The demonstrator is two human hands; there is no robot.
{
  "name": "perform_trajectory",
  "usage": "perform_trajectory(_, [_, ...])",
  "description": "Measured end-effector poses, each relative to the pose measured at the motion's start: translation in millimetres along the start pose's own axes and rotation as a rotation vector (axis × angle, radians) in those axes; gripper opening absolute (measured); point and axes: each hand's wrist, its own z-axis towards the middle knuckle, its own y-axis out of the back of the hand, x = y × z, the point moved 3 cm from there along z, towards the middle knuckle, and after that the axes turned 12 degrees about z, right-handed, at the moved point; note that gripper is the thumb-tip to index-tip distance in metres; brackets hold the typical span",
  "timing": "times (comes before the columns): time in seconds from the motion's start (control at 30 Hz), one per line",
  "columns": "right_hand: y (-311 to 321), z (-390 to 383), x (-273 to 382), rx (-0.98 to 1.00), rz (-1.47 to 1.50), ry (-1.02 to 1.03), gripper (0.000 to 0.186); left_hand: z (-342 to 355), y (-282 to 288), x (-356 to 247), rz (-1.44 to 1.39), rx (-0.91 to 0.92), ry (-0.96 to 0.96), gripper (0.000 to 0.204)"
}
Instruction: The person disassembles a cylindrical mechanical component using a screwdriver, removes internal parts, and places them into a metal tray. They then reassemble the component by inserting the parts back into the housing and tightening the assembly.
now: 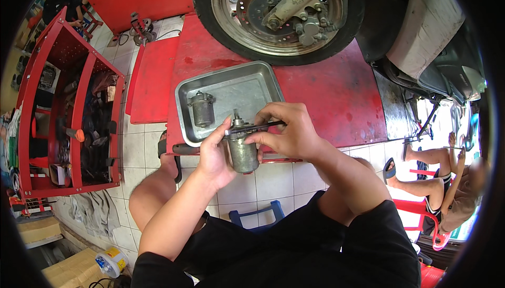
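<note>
A grey cylindrical starter motor (244, 155) is held nearly upright over my lap, its toothed shaft pointing up. My left hand (214, 155) is wrapped round its left side. My right hand (292, 129) is closed on a thin black rod (268, 125), which lies across the motor's upper end; whether it is a tool or a pen I cannot tell. The right thumb and fingertips are close to the motor's casing. Beyond my hands, a second starter motor (202, 110) stands in a shallow metal tray (181, 122).
The tray rests on a red lift platform (326, 98) under a scooter's front wheel (210, 22). A red tool cart (87, 96) stands at left. A dark handle (185, 149) lies by the tray's near edge. Below me is a blue stool (258, 214); another person (452, 193) sits at right.
</note>
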Motion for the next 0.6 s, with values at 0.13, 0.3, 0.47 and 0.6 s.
perform_trajectory(0.13, [-1, 1, -1, -0.006, 0.113, 0.02, 0.028, -3, -7, -3, -0.039, -0.033, 0.0, 0.062])
perform_trajectory(0.3, [0, -1, -4, -0.023, 0.059, 0.082, 0.029, -3, -9, -4, -0.037, -0.035, 0.008, 0.062])
perform_trajectory(0.47, [0, 2, -1, 0.003, 0.064, 0.116, 0.03, -3, -7, -3, -0.058, -0.029, 0.002, 0.062])
perform_trajectory(0.6, [8, 1, 10, 0.076, 0.046, -0.063, 0.029, -3, -10, -4, -0.055, -0.053, -0.001, 0.061])
